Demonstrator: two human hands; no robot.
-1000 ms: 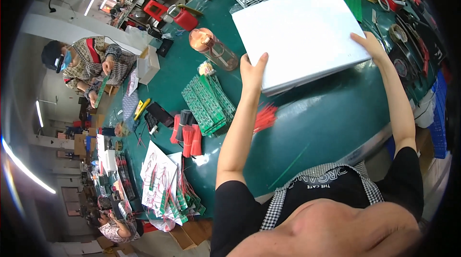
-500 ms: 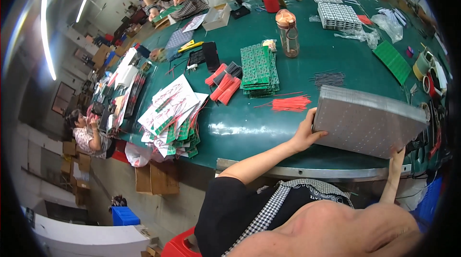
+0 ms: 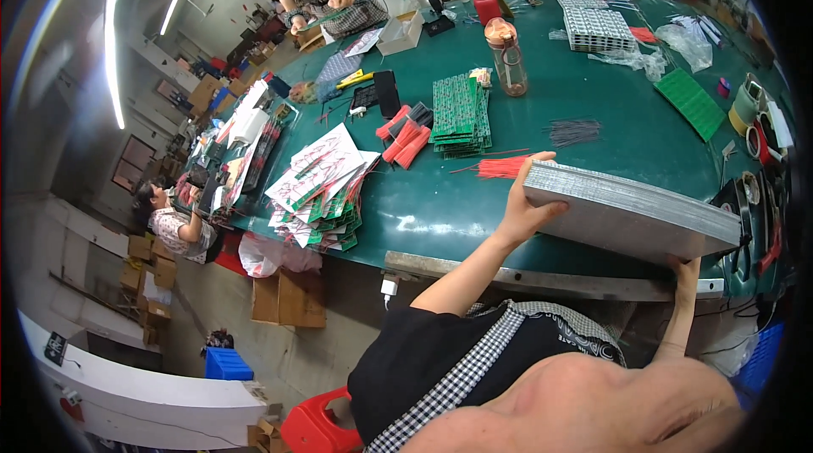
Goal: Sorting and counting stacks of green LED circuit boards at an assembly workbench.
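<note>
Circuit boards [image 3: 455, 108] on green table [image 3: 584, 89]

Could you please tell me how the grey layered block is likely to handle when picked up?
The grey layered block seems stiff, showing no sag between the left hand and right hand. Its layered edge hints at stacked sheets, which might slide if tilted.

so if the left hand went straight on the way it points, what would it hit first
Past the grey stack it grips, the left hand would probably meet the thin dark strands on the table; depth is unclear, so it might pass above them.
</note>
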